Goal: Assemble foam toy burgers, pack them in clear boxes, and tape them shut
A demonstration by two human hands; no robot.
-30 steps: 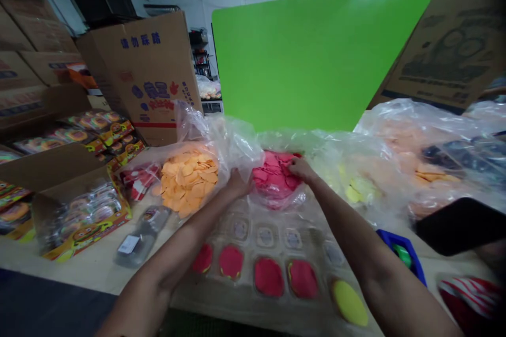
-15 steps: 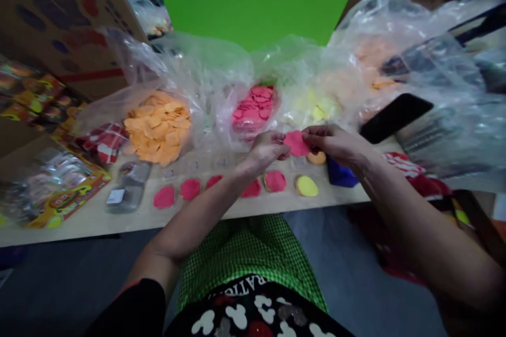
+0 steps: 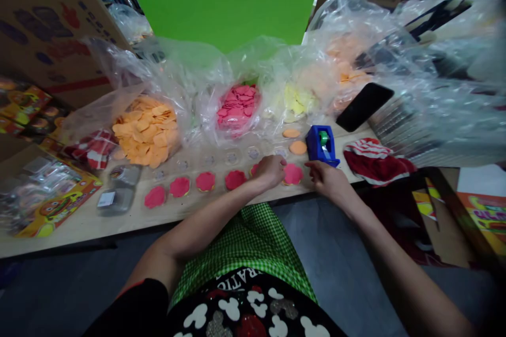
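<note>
pink disc [image 3: 293,174] lies on the table [image 3: 130,218] between left hand [image 3: 271,170] and right hand [image 3: 326,179], both loosely curled, gripping nothing.

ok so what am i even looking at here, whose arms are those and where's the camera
The camera sits on a person's head and looks forward and down, so the two bare arms are the wearer's own. No machine is involved. The left hand and right hand rest at the near edge of a wooden table, either side of a pink disc; the left fingers touch it, and neither hand's grip is closed on anything. More pink discs lie in a row to the left. Behind are clear bags of orange pieces and pink pieces, a blue tape dispenser, a black phone, cardboard boxes and a green board.
</note>
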